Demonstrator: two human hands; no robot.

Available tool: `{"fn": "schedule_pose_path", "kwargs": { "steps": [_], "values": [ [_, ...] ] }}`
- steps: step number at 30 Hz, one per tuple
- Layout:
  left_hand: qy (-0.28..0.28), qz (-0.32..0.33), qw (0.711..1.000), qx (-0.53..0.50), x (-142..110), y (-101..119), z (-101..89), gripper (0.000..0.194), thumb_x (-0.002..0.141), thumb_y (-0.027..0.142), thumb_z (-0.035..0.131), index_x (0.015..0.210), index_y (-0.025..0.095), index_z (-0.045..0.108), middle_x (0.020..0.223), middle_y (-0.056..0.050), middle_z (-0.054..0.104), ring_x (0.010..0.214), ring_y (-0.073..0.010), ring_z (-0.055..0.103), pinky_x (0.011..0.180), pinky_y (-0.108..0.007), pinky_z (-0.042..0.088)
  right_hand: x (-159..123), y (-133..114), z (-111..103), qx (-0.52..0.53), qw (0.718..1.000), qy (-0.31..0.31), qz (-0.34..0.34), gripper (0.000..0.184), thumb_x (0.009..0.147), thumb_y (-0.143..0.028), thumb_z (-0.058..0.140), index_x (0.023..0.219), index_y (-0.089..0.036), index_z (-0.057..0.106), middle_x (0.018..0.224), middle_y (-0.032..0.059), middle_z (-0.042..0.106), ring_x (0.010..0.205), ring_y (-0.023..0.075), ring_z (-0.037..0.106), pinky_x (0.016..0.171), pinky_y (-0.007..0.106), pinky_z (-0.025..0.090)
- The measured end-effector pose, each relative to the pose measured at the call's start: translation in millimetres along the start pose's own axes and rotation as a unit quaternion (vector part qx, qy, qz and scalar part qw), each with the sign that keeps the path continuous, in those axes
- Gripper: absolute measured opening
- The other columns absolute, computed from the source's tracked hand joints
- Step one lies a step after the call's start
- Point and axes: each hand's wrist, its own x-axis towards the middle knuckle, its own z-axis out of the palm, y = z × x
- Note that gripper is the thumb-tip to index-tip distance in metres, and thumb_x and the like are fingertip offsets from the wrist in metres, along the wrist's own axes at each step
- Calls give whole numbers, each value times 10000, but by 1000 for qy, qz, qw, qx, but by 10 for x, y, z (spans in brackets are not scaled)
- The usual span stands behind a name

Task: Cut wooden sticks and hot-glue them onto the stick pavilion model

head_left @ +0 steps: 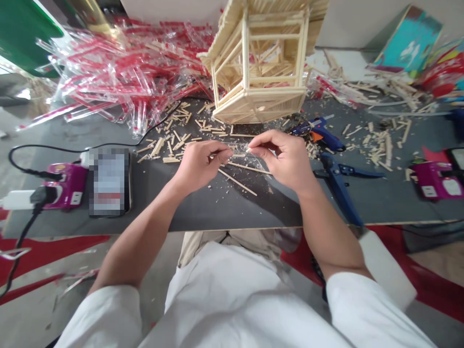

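My left hand (203, 162) is closed in a pinch above the table, its fingertips pointing right; whatever is between them is hidden. Facing it, my right hand (284, 157) pinches a tiny pale piece (248, 150) that is too small to name. Under and between the hands lie thin wooden sticks (237, 181) and loose shavings. Just beyond them stands a model pavilion (257, 104) built of wooden sticks, with a roof and open frame sides. A blue glue gun (328, 135) with an orange trigger lies right of my right hand, and blue-handled cutters (340, 191) are beside my right forearm.
Red-and-clear plastic wrappers (134, 67) are heaped at the back left. Cut stick pieces (177, 140) litter the grey table (217, 212). A phone (109, 181) and a purple power adapter (67, 186) with cables lie left; another purple adapter (437, 180) sits right.
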Motion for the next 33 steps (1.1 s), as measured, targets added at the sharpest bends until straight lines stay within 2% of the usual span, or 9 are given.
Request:
{"fn": "schedule_pose_path", "kwargs": {
  "steps": [5, 12, 27, 33],
  "values": [
    [-9, -12, 1000, -15, 2, 7, -10, 249, 991, 315, 624, 900, 170, 805, 771, -19, 785, 687, -142, 681, 669, -272, 494, -4, -17, -8, 10, 1000, -14, -1, 54, 961, -271, 738, 991, -242, 772, 952, 22, 786, 823, 187, 709, 825, 341, 589],
    [-23, -13, 999, -30, -4, -35, 16, 268, 994, 347, 623, 911, 172, 808, 790, -26, 798, 704, -150, 703, 676, -264, 511, -4, -15, -6, 13, 1000, -22, 14, 86, 968, -296, 731, 1006, -239, 781, 961, 30, 788, 835, 193, 713, 814, 345, 597],
    [-31, -16, 999, -21, 2, -33, 30, 270, 984, 333, 608, 916, 176, 817, 794, -30, 801, 715, -163, 720, 706, -279, 543, 12, -49, -8, -19, 998, -58, -15, 62, 973, -284, 734, 976, -240, 778, 974, 33, 792, 857, 203, 712, 827, 359, 568],
    [-35, -10, 999, -14, 5, -32, 38, 240, 978, 298, 622, 895, 171, 808, 770, -13, 791, 654, -136, 674, 707, -266, 526, 19, -79, -12, -18, 997, -64, -36, 45, 967, -234, 730, 953, -236, 773, 963, 25, 795, 857, 195, 714, 834, 350, 556]
  ]
}}
